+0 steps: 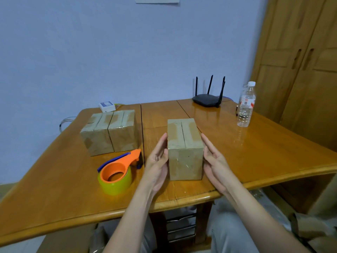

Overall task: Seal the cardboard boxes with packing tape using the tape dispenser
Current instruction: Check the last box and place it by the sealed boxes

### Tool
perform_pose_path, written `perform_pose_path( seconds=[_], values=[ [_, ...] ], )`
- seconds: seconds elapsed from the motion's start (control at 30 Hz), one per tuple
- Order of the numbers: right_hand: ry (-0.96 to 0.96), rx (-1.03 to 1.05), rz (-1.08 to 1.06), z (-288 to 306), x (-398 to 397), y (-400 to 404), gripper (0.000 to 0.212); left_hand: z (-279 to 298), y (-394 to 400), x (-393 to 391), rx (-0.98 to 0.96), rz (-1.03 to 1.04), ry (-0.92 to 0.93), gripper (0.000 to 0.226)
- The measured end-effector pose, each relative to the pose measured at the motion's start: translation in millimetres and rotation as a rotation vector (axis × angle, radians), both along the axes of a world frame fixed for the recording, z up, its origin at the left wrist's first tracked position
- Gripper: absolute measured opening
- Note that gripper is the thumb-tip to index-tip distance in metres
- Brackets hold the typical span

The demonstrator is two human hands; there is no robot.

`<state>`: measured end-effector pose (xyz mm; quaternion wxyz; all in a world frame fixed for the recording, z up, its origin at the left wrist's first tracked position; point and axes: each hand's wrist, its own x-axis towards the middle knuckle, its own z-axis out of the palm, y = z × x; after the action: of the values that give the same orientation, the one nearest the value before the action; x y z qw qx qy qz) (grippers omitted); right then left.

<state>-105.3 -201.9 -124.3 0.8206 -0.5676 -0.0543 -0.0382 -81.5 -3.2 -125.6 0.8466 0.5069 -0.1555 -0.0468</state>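
Note:
A small cardboard box (185,148) stands on the wooden table (255,152) near its front edge, its top flaps meeting at a slit down the middle. My left hand (157,161) lies flat against its left side, fingers straight. My right hand (216,161) is by its right side, fingers straight, touching or nearly touching. Two more cardboard boxes (109,132) sit side by side at the left, with tape on their tops. The orange tape dispenser (118,170) with a yellowish tape roll lies on the table between those boxes and my left hand.
A black router (207,99) with antennas stands at the back of the table. A clear water bottle (246,105) is at the right rear. A small white box (107,106) sits by the wall. A wooden wardrobe (300,61) fills the right side.

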Motion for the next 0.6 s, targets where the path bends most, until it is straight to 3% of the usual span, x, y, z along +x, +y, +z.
perform_pose_path(
  seconds=[0.1,0.23,0.43,0.6],
  values=[
    [0.037,-0.166,-0.096,18,1,8,0.059,12,1,-5,0.239,0.201,-0.044,0.041],
    [-0.001,-0.479,-0.262,33,5,44,0.062,28,-15,-9,0.593,0.368,-0.128,0.05],
    [-0.026,-0.401,-0.325,53,37,73,0.05,53,-6,14,0.9,0.609,-0.285,0.052],
    [0.028,-0.397,-0.313,78,99,98,0.049,77,22,79,1.316,0.729,-0.267,0.049]
  ],
)
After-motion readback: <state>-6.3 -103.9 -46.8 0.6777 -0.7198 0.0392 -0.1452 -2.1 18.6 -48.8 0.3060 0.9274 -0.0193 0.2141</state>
